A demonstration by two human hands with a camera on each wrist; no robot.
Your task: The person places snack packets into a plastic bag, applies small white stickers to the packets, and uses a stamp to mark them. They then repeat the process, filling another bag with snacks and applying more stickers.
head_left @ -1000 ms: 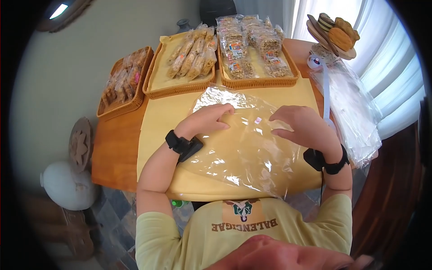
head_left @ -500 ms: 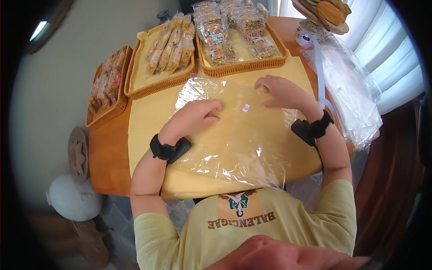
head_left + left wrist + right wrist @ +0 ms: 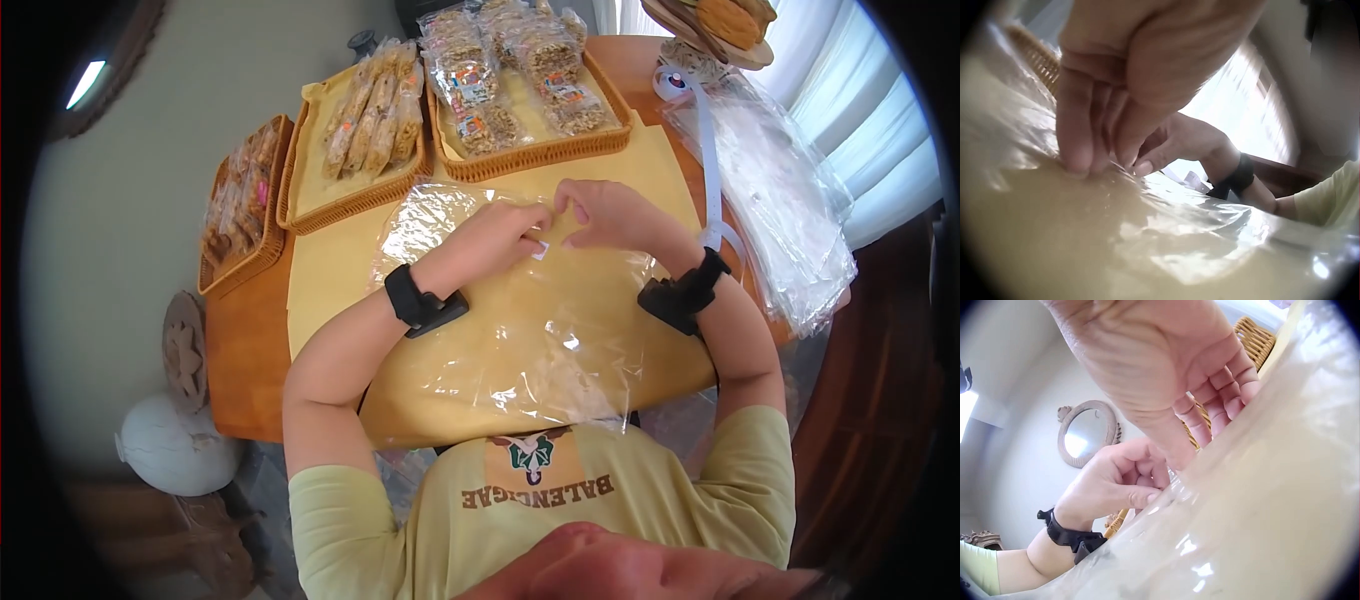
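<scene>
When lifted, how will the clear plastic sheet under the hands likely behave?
The clear plastic sheet is probably floppy, given its wrinkles. Its thin, see-through film suggests little weight. Its glossy glare hints it may be slippery.

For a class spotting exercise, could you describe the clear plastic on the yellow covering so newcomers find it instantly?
Find the wooden table, then the broad yellow covering on it. On that, between the wicker baskets and the person's shirt, lies the shiny clear plastic. Unlike the plastic pile at the person's right, it spreads beneath the left hand and right hand.
</scene>
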